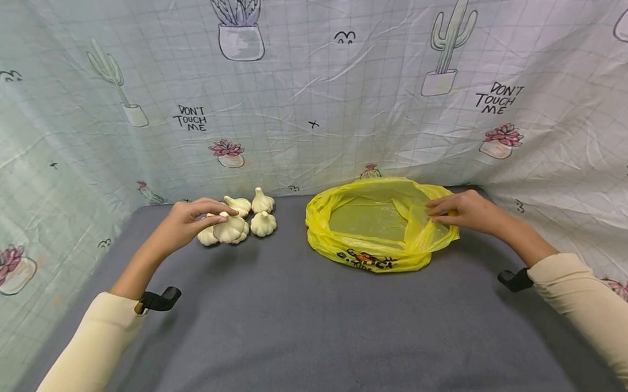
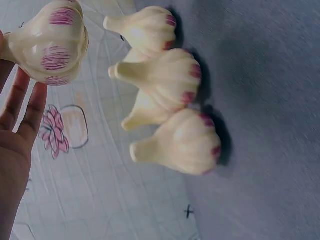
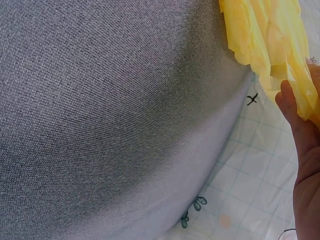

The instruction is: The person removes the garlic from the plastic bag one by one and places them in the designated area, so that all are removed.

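My left hand (image 1: 184,223) pinches a garlic bulb (image 1: 229,230) by its stem, in front of the other bulbs. In the left wrist view this held garlic bulb (image 2: 57,42) looks glossy cream with purple streaks, lifted clear of the group. Several more garlic bulbs (image 1: 263,223) stand close together on the grey cloth, stems up. A yellow plastic bag (image 1: 320,239) sits to their right, its mouth spread wide. My right hand (image 1: 469,210) pinches the bag's right rim; the right wrist view shows thin yellow plastic (image 3: 270,40) between thumb and fingers.
A grey cloth (image 1: 288,333) covers the table. Behind and at both sides hangs a pale curtain (image 1: 307,92) printed with cacti and words, close behind the bag and the garlic. Each wrist wears a black strap mount (image 1: 161,299).
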The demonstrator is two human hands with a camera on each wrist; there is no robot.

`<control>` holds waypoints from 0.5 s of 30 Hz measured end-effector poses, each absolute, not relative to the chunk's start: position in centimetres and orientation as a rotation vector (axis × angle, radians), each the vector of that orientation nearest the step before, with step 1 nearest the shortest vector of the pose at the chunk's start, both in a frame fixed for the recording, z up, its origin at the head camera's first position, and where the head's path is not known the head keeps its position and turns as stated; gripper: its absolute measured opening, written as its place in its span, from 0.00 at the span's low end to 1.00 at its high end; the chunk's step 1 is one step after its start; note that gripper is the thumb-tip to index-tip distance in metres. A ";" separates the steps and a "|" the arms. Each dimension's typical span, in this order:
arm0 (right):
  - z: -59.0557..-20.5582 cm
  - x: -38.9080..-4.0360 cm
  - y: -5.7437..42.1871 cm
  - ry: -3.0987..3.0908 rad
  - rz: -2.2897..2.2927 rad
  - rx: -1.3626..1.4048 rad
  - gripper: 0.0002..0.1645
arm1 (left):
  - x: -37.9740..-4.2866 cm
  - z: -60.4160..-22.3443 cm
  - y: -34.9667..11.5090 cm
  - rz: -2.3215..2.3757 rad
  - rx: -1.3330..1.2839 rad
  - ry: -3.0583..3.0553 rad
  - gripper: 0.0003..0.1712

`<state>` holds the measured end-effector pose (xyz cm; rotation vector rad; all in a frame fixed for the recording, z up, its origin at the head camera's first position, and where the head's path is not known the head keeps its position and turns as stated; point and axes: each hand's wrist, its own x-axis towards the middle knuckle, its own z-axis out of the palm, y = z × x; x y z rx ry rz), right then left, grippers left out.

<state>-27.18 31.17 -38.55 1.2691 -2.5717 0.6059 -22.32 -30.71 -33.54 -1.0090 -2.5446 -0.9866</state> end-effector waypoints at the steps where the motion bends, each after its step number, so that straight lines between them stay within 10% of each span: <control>1: -38.6 -27.2 31.1 -2.571 0.596 1.269 0.13 | -22.2 -33.6 -31.0 -0.981 -0.996 -2.548 0.17; 15: -38.8 -27.0 30.6 -2.565 0.582 1.253 0.14 | -20.6 -34.2 -34.3 -0.940 -0.863 -2.596 0.15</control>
